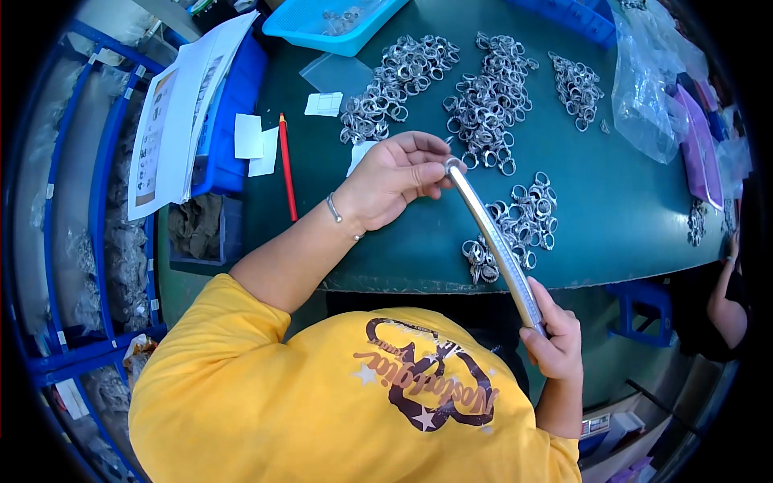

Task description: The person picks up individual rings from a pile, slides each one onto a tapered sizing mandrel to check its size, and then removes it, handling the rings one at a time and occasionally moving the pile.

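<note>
My right hand point(557, 334) is closed round the thick end of a metal ring mandrel point(501, 245), which slants up and to the left over the table. At its thin end, my left hand point(394, 181) pinches a small silver ring point(452, 164) between thumb and fingers. The ring sits at the mandrel's tip; how far it is on the tip I cannot tell. Beneath and beside the mandrel lies a loose pile of silver rings point(533, 211). Just beyond my left fingers is a larger ring pile point(491, 97).
More rings form piles at the back left point(411, 64) and right point(576, 88). A red pencil point(287, 165) and paper slips point(250, 138) lie left on the green table point(386, 258). Around are a light-blue basket point(310, 30), a blue bin point(233, 129) and plastic bags point(644, 97). Another person's arm point(729, 302) shows far right.
</note>
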A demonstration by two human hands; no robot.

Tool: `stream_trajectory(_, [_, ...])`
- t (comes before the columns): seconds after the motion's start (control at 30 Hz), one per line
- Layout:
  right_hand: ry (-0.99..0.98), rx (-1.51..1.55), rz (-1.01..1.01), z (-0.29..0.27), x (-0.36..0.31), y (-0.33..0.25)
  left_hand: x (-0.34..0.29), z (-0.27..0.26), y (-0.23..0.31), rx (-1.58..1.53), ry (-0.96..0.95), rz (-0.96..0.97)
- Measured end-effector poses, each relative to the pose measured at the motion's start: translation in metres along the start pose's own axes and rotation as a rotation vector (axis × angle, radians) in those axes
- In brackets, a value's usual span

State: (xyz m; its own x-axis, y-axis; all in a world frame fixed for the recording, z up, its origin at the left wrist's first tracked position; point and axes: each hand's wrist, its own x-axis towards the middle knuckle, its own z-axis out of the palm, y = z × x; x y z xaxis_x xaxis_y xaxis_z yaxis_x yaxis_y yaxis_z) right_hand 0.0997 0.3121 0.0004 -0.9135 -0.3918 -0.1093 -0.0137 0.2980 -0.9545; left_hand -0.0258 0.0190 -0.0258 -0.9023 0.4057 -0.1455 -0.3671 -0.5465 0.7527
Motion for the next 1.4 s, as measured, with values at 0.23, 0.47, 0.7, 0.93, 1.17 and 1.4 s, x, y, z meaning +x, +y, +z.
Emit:
stream_trajectory(0.23, [-0.046, -0.148, -0.155, 0.008, 0.022, -0.011, -0.007, 0.010, -0.010, 0.251, -0.216, -0.134])
stream_trajectory(0.47, [-0.065, -0.150, -0.154, 0.005, 0.019, -0.008, -0.007, 0.012, -0.011, 0.327, -0.246, -0.066])
stream_trajectory(0.7, [-0.070, -0.196, -0.124, 0.006, 0.018, -0.005, -0.010, 0.016, -0.007, 0.380, -0.243, -0.119])
stream_trajectory(0.93, [-0.129, -0.043, -0.029, 0.001, 0.009, -0.004, -0.020, 0.027, -0.002, 0.328, -0.218, -0.140])
stream_trajectory(1.17, [-0.017, 0.426, 0.249, -0.015, -0.008, 0.009, -0.015, -0.013, 0.040, 0.680, 0.386, 0.437])
stream_trajectory(1.4, [0.101, 0.338, 0.246, -0.015, -0.011, 0.005, -0.002, -0.036, 0.039, 1.552, 0.497, 0.655])
